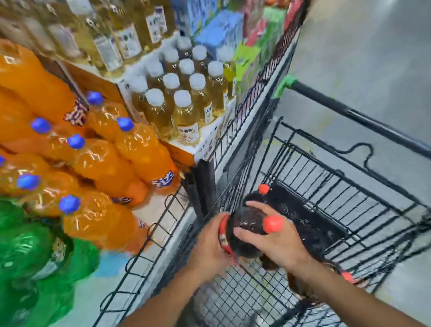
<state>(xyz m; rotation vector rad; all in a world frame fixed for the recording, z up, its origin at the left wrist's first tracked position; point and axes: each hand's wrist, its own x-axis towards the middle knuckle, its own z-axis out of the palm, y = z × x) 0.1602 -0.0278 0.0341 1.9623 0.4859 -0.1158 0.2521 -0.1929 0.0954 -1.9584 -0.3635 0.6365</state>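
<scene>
Cola bottle (244, 230), dark with a red cap (273, 223), is lying sideways in both hands just over the shopping cart (243, 287) basket. The left hand (208, 248) is wrapped round the label end and the right hand (278, 247) is curled over the shoulder by the cap, so both have a proper grip on it.

The fingers cover a lot of the bottle and the label is too smeared to read. A second cola bottle (287, 208) lies in the basket right behind it, mostly hidden. A third (347, 277) pokes out from under the right wrist, just a bit of cap and brown. So that's three colas in all.

On the shelf, I count seven blue caps in the near stack of orange soda bottles (137, 147), and more blur out above them. The green bottles (10, 254) are cut off at the left, and the white-capped tea bottles (186, 116) are too packed to count.

The cart sits tight against the shelf's wire front (144, 255). There's free basket space at the far end and bare floor (389, 48) beyond the handle (373, 124).
</scene>
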